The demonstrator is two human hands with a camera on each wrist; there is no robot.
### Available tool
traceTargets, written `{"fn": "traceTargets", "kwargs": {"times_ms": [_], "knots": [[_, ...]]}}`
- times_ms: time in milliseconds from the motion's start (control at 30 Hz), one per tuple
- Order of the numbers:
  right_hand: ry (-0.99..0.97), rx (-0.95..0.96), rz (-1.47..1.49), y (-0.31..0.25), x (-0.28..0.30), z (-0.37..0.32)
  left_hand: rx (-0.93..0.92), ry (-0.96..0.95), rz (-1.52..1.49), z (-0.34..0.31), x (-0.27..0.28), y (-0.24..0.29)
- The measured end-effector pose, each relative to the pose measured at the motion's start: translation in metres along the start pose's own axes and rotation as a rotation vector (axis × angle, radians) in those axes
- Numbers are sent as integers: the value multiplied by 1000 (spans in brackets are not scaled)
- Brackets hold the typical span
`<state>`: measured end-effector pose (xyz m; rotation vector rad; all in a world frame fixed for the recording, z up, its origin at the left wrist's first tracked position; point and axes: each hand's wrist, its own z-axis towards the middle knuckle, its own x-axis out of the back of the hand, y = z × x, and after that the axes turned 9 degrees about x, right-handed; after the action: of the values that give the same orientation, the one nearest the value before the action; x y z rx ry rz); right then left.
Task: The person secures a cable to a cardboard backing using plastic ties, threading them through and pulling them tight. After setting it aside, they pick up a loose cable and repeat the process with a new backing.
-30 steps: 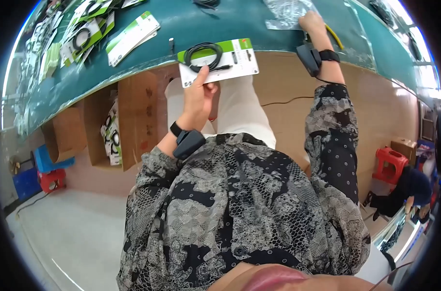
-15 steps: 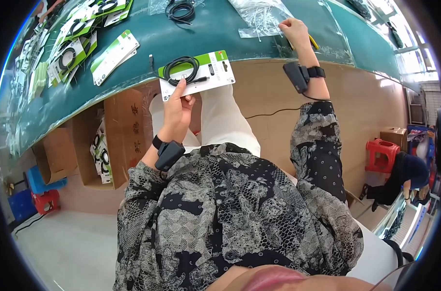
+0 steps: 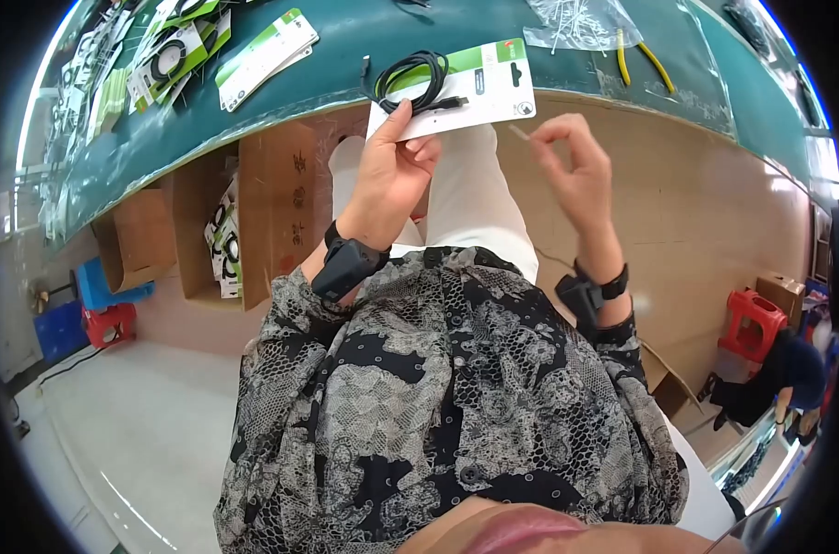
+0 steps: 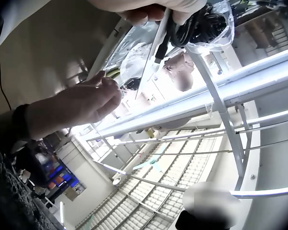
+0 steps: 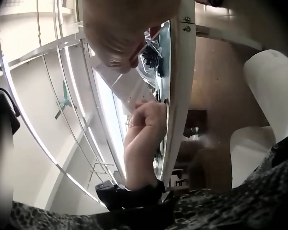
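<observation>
My left hand (image 3: 392, 185) pinches the lower left part of a white and green packaging card (image 3: 495, 90), its thumb pressing a coiled black cable (image 3: 421, 85) against the front. One cable plug sticks out past the card's left side, and another lies across the card. Just right of the card's lower corner is my right hand (image 3: 581, 175), with a thin white tie (image 3: 519, 132) between thumb and forefinger, pointing toward the card. From the right wrist view, the card's plain back (image 5: 127, 86) shows above the left hand.
On the green table (image 3: 345, 83), a clear bag (image 3: 581, 23) of thin white ties lies beside yellow-handled pliers (image 3: 655, 66). Blank cards (image 3: 267, 57) and a pile of carded cables (image 3: 165, 60) are at the left. An open carton (image 3: 267, 217) stands below the table edge.
My right hand has come away from the bag of ties, toward me and to the card, with a thin white tie now between its fingers. The left hand keeps holding the card and cable.
</observation>
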<state>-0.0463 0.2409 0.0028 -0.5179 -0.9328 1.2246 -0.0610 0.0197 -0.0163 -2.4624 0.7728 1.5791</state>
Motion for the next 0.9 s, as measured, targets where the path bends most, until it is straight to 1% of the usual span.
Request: {"fn": "traceTargets", "kwargs": {"times_ms": [33,100,133,233,400,533,633,800,900], "knots": [[1,-4,1,0,-9,-4,2,3,1,-1,-3,-2],[-25,138,-120,-4,-29,-9,43,-27,-34,-5,-8,-8],[-24,136,-121,-6,-38,-9,61,-44,-52,-6,-10,-10],[86,89,-62,-8,-55,-5,86,-72,-87,-8,-13,-14],[94,69,-49,-3,-58,-7,130,-99,-205,-8,-11,-13],[57,31,-47,-1,-58,-10,134,-111,-212,-9,-11,-14],[104,11,-21,1,-61,-8,139,-128,-204,-10,-11,-13],[73,41,-34,0,-62,-6,145,-134,-196,-10,-10,-14],[125,26,-13,-3,-65,-3,155,-127,-194,-10,-8,-15]]}}
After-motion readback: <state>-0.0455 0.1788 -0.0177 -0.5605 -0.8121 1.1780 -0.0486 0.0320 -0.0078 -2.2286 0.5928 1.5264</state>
